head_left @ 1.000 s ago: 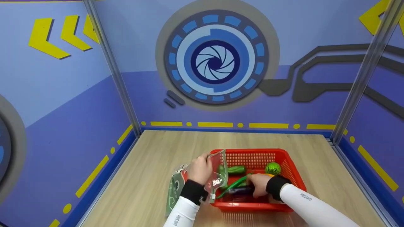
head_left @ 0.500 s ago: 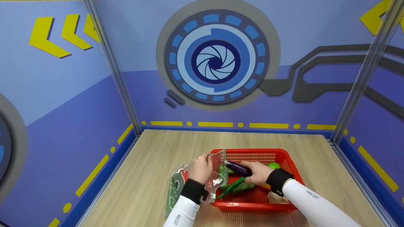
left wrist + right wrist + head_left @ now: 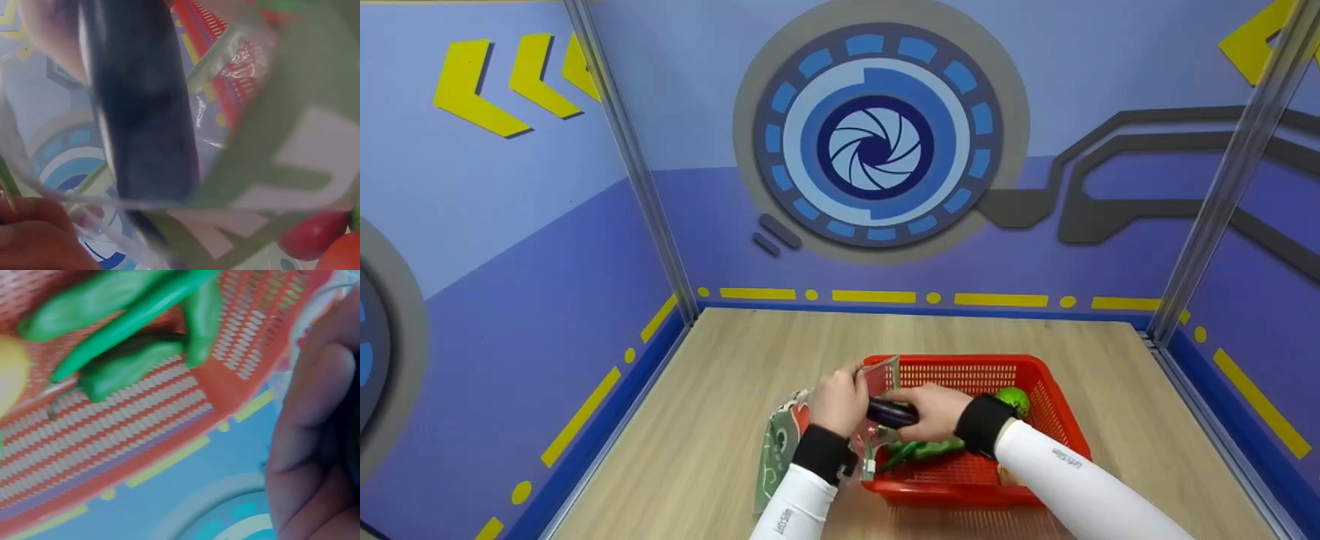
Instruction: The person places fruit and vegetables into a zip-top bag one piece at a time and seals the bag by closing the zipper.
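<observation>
L wrist view: eggplant is blurry, cut off at top; bag runs past right edge. R wrist view: R hand & yellow item get cut off; can't ID latter.

Round blue emblem on back wall. Left of emblem: metal post, yellow chevrons. Right of emblem: dark grey bands, second metal post. Below emblem: yellow dashes, then wood-grain table. Two short dark bars at emblem's lower left.
</observation>
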Demonstrator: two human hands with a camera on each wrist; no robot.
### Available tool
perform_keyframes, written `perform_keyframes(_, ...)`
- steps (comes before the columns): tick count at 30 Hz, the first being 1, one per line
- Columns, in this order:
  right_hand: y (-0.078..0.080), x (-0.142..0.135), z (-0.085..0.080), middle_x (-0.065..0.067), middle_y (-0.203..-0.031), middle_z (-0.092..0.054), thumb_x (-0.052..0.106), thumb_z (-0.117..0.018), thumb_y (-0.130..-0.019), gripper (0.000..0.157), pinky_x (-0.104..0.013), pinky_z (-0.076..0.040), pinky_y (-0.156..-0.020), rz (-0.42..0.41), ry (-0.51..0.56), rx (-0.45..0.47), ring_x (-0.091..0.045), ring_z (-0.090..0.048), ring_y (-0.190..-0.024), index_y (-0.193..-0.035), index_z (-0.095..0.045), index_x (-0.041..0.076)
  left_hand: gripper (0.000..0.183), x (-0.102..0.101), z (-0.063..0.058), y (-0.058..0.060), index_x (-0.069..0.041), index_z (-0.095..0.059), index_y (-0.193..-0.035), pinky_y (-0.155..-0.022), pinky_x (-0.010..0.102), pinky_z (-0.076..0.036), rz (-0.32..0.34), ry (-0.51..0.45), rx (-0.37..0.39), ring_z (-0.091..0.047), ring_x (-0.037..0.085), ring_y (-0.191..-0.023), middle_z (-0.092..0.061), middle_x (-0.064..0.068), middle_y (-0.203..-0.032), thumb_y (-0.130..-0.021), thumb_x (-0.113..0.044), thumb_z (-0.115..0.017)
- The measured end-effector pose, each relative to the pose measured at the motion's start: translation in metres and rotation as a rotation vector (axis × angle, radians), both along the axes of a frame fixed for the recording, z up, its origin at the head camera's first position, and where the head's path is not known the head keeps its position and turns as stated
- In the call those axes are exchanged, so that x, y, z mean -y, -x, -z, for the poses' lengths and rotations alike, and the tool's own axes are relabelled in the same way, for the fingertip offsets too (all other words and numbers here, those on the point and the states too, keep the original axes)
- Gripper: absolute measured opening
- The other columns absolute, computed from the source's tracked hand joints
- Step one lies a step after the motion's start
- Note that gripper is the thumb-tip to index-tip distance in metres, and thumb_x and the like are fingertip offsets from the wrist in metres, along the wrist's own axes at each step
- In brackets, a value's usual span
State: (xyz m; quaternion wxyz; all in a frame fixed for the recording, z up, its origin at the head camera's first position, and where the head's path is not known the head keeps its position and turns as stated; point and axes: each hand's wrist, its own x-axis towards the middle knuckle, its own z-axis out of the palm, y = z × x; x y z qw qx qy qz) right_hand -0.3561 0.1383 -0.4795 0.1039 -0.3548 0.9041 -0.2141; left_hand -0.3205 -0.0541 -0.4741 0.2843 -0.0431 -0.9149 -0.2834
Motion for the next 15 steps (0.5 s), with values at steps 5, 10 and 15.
perform_keyframes(5,0.000,0.022,-0.002,-0.004,-0.106,-0.073,0.027,-0.079,-0.082,0.052,-0.035,-0.056,-0.080,-0.016,0.036,-0.024,-0.014,-0.066,-0.088,-0.127,-0.057,0.014,0.019,0.001,-0.002,-0.001,-0.005,-0.079,-0.108,-0.058,0.044,-0.057,0.015,-0.002,0.010,-0.075,0.031,-0.074,-0.079,0.016,-0.090,-0.098,-0.015,-0.064)
perform_keyframes(10,0.001,0.041,0.007,-0.001,-0.108,-0.073,0.022,-0.080,-0.082,0.043,-0.032,-0.055,-0.086,-0.060,0.159,-0.009,-0.013,-0.067,-0.095,-0.120,-0.062,0.014,0.020,0.001,-0.004,-0.002,-0.006,-0.078,-0.107,-0.062,0.045,-0.058,0.025,-0.022,0.015,-0.076,0.033,-0.077,-0.079,0.016,-0.092,-0.099,-0.015,-0.063)
perform_keyframes(15,0.001,0.057,0.017,-0.003,-0.100,-0.076,0.018,-0.079,-0.081,0.030,-0.025,-0.053,-0.082,-0.091,0.261,-0.036,-0.004,-0.061,-0.085,-0.109,-0.071,0.010,0.019,0.002,-0.004,-0.003,-0.005,-0.079,-0.107,-0.063,0.045,-0.059,0.036,-0.030,-0.002,-0.075,0.033,-0.076,-0.079,0.016,-0.092,-0.099,-0.014,-0.064)
